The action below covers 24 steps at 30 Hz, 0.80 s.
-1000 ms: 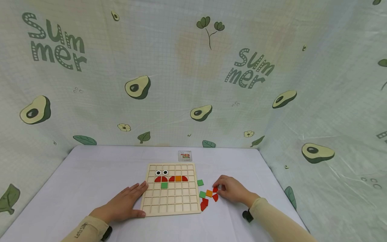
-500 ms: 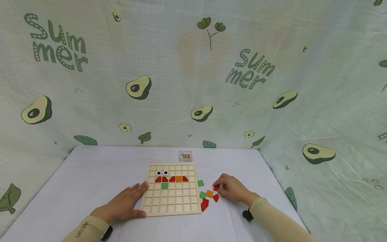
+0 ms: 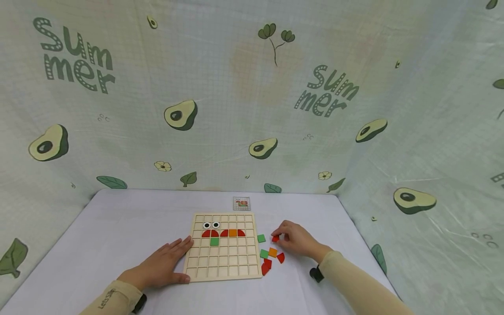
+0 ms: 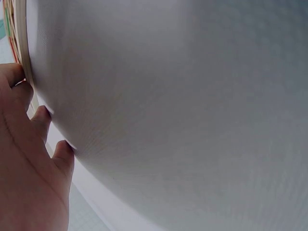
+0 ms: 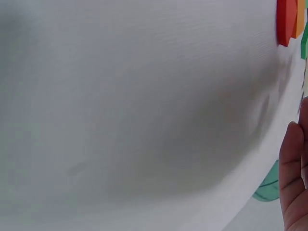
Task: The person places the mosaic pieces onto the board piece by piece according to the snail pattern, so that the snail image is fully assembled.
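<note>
A square wooden grid board (image 3: 224, 278) lies on the white table. My left hand (image 3: 161, 264) rests along its left edge, fingers straight and thumb at the near corner. My right hand (image 3: 299, 239) pinches a red tile (image 3: 275, 239) right of the board; the fingers cover part of it. Set in the grid are two round eye tiles (image 3: 207, 225), red curved tiles (image 3: 206, 234), an orange square (image 3: 232, 232) and a green square (image 3: 214, 241). In the left wrist view, my left fingers (image 4: 42, 115) touch the board's edge.
Loose tiles lie right of the board: a green square (image 3: 261, 238), another green square (image 3: 264, 253), an orange square (image 3: 273, 252), a red quarter-circle (image 3: 281, 257) and overlapping red tiles (image 3: 266, 265). A small pattern card (image 3: 241, 203) lies behind the board. Printed cloth walls (image 3: 220, 175) surround the table.
My right hand has lifted the red tile off its spot among the loose tiles and moved it left and away from me. The left hand has stayed in place.
</note>
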Each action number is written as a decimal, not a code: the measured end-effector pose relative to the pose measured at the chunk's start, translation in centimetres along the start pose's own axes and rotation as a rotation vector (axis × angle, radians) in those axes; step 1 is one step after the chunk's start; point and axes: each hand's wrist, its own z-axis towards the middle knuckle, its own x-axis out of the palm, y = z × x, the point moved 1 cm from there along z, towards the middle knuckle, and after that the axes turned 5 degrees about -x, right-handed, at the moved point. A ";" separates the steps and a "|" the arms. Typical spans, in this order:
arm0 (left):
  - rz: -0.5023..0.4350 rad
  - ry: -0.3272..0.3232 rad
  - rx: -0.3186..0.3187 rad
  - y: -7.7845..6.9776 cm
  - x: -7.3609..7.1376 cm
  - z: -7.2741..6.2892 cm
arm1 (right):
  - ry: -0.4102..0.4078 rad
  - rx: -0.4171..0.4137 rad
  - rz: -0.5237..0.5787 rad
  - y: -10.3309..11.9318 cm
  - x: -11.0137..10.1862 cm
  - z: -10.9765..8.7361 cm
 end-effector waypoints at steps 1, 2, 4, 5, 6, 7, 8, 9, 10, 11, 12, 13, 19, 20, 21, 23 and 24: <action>0.000 0.000 -0.001 0.0 0.0 0.0 | 0.005 -0.004 0.002 0.2 0.0 0.2; 0.000 0.000 -0.001 0.0 0.0 0.0 | 0.011 -0.005 0.002 0.5 0.0 0.5; 0.002 -0.001 -0.003 0.0 0.0 0.1 | 0.024 -0.008 -0.004 1.0 0.2 1.0; 0.000 -0.002 0.000 0.0 0.0 0.1 | 0.032 -0.010 -0.007 1.4 0.2 1.3; -0.001 -0.002 0.000 0.0 0.0 0.1 | 0.039 -0.016 -0.008 1.8 0.3 1.6; -0.002 -0.001 -0.002 0.0 0.0 0.1 | 0.046 -0.024 -0.011 2.2 0.4 1.9; -0.004 0.000 -0.002 0.0 0.0 0.1 | 0.054 -0.030 -0.015 2.7 0.5 2.2; -0.006 0.000 -0.002 0.0 0.0 0.1 | 0.058 -0.039 -0.019 3.1 0.7 2.6; -0.009 0.000 -0.002 0.0 0.0 0.1 | 0.064 -0.047 -0.023 3.6 0.9 3.0; -0.010 0.002 -0.002 0.0 0.0 0.0 | 0.068 -0.056 -0.025 4.2 1.1 3.4; -0.011 0.002 -0.003 0.0 0.0 0.0 | 0.070 -0.067 -0.032 4.7 1.3 3.9; -0.010 0.004 -0.004 0.0 0.0 0.0 | 0.071 -0.080 -0.040 5.1 1.5 4.3; -0.013 0.015 -0.015 0.2 0.1 0.1 | 0.080 -0.151 -0.077 7.9 3.3 7.1; -0.012 0.018 -0.020 0.1 0.1 0.1 | 0.081 -0.160 -0.085 8.3 3.6 7.5; -0.010 0.019 -0.023 0.1 0.1 0.0 | 0.081 -0.171 -0.095 8.6 3.9 7.8; -0.010 0.022 -0.025 0.1 0.1 0.0 | 0.078 -0.192 -0.115 9.2 4.5 8.4; -0.010 0.022 -0.022 0.1 0.1 0.0 | 0.078 -0.197 -0.123 9.4 4.8 8.6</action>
